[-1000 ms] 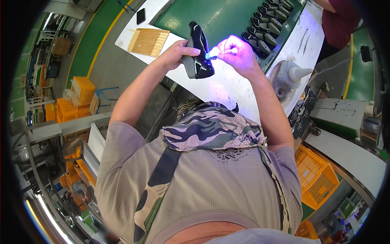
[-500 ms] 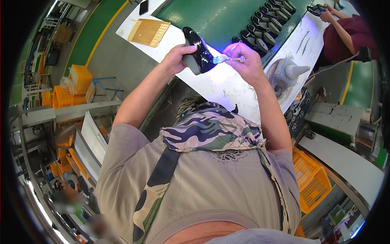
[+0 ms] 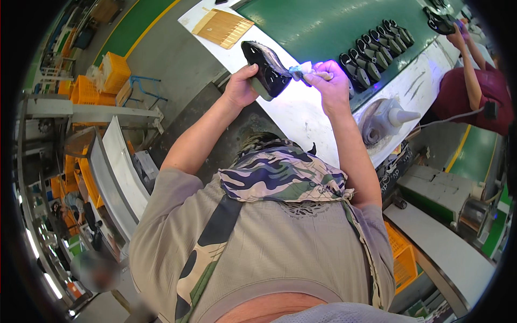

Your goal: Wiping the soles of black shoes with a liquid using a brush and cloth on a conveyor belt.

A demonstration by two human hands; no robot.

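Far left: orange crates [image 3: 116, 72] stand on the grey floor, well apart from the work area, with open floor between them and the white bench [image 3: 301, 116].

Bench, near-left corner: a tan ribbed board [image 3: 222, 27] lies flat, close to the bench edge and apart from both hands.

Left hand [image 3: 240, 86]: raised above the bench's near edge, fingers closed around the heel end of a black shoe [image 3: 264, 67]. The shoe is held in the air, toe pointing up and left, clear of the bench surface.

Right hand [image 3: 334, 86]: just right of the shoe, fingers pinched together on a small pale applicator [image 3: 304, 70] whose tip touches the shoe's side; violet light falls here.

Beyond the hands: a green belt [image 3: 323, 24] carries a row of black shoes [image 3: 374, 51], near the right hand but not touching it.

Right: a grey-white squeeze bottle [image 3: 385, 116] lies at the bench's right edge. Further right, another person's arm [image 3: 468, 70] reaches over the belt.
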